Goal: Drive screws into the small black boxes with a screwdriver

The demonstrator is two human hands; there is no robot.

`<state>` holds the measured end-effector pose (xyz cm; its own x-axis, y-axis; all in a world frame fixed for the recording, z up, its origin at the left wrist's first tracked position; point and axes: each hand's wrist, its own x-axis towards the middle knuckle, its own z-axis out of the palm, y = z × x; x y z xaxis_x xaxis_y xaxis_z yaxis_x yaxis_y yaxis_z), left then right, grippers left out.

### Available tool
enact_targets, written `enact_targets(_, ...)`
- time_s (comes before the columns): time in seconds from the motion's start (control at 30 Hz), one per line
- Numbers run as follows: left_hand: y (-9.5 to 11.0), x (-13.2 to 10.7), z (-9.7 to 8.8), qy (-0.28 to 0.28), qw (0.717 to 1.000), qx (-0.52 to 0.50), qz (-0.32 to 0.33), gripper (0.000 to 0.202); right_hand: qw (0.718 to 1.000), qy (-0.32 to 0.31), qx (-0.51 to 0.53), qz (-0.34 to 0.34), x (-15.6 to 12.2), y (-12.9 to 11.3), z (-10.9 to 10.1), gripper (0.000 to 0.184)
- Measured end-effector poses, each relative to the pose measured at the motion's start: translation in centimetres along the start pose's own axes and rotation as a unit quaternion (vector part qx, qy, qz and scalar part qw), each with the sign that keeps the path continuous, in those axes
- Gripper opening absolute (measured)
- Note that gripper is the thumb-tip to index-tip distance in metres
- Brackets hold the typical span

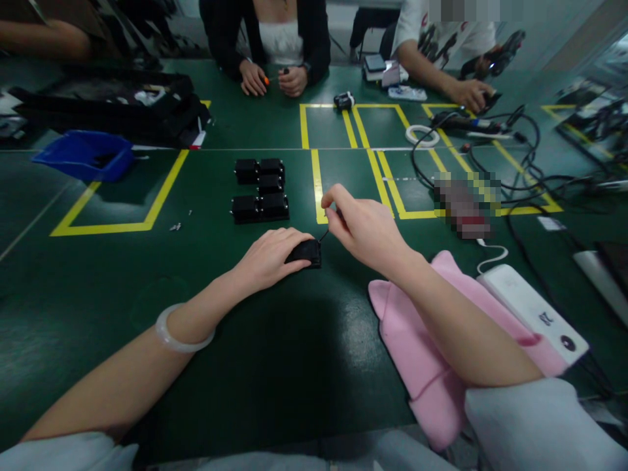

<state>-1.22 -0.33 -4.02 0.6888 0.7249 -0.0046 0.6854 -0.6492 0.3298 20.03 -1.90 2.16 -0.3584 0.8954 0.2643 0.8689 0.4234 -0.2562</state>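
My left hand (272, 256) is closed over a small black block-shaped part (310, 254), pressing it to the green table. Between the fingertips of my right hand (360, 226) is a thin dark tool, its shaft (324, 234) slanting down to the right end of that part. It looks like a screwdriver, though my fingers cover most of the handle. Beyond my left hand stand several similar black parts (260, 206) in a group. A few tiny screws (175, 227) lie to the left of them.
A blue bin (86, 154) and black trays (167, 108) stand at the left. Near my right forearm lie a pink cloth item (417, 333) and a white power bank (534, 314). Cables (532, 157) spread at the right. Across the table are co-workers' hands (293, 81).
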Motion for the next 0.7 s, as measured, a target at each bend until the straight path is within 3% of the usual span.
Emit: enact_targets(0.7,0.21,-0.15,0.59,0.012,1.0,-0.004,0.008,0.039,1.0,-0.004,-0.002,0.004,-0.08,-0.19,-0.2,0.03)
